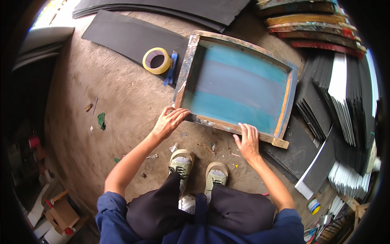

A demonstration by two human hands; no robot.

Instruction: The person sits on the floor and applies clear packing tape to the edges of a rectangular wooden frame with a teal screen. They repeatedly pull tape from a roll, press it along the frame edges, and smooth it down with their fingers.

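Left hand (pixel 168 121) and right hand (pixel 248 141) apart, unclenched, on paint-stained, blue-meshed rectangular wooden frame (pixel 239 86); uneven push could skew it.

The premises present as a workshop: bare, dirt-marked floor (pixel 130 91) littered with scraps (pixel 101 120); paint-stained frames (pixel 306 19) stacked to one side; dark sheets (pixel 170 9) piled in bulk; a wood-framed blue-green screen (pixel 239 85); a tape roll (pixel 165 63) and blue cutter (pixel 172 68) on a dark board (pixel 130 34)
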